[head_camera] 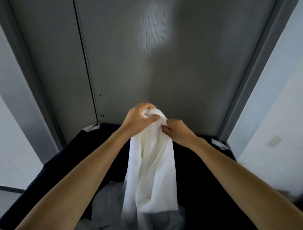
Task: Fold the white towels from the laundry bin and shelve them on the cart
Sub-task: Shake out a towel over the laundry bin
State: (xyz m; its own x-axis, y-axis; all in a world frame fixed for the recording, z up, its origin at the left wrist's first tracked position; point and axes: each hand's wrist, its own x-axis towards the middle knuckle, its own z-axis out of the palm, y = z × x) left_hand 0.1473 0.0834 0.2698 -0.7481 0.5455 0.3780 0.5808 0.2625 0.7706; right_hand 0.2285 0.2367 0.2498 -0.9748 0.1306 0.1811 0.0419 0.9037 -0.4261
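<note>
Fingertips of left hand (138,119) buried in bunched top of towel (150,167); right hand (177,131) fingertips partly tucked behind the cloth edge too. Towel's lower end blurred, can't tell where it stops vs. grey pile (105,199) in laundry bin (72,155). Bin's near side cut off at btm edge; interior mostly black, no detail. Dark smear (300,198) at pic's rt edge: unidentifiable. Pale patch (273,141) on wall there too blurred to name.
</note>
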